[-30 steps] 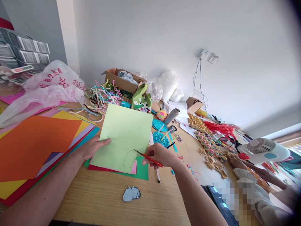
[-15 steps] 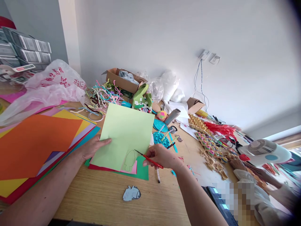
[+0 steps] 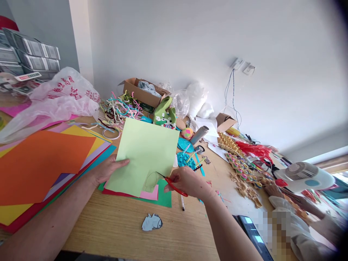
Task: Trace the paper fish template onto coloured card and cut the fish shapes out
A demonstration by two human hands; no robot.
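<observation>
Fish cut-out: grey-blue fish cut-out point(image 3: 152, 222), on the tabletop point(image 3: 114, 232) nearest the wearer, nothing touching it.
Pale green sheet: pale green sheet point(image 3: 144, 148) held up tilted over pink point(image 3: 152, 194) and darker green point(image 3: 166, 199) paper; drawn outline near its lower right corner.
Left hand: left hand point(image 3: 111, 169) pinches the sheet's left edge, thumb on top; other fingers hidden underneath.
Right hand: right hand point(image 3: 185, 182) closed around red-handled scissors point(image 3: 178, 191), tips at the outline. Blade gap: can't tell.
Handling: sheet looks light, thin, bendy, easily creased; best gripped flat by the edge, clear of the outline. Scissors look light, rigid; take by the loops.
Writing: plastic bag point(image 3: 63, 88) at back left, red Chinese characters, too crumpled to read. No brand legible.
</observation>
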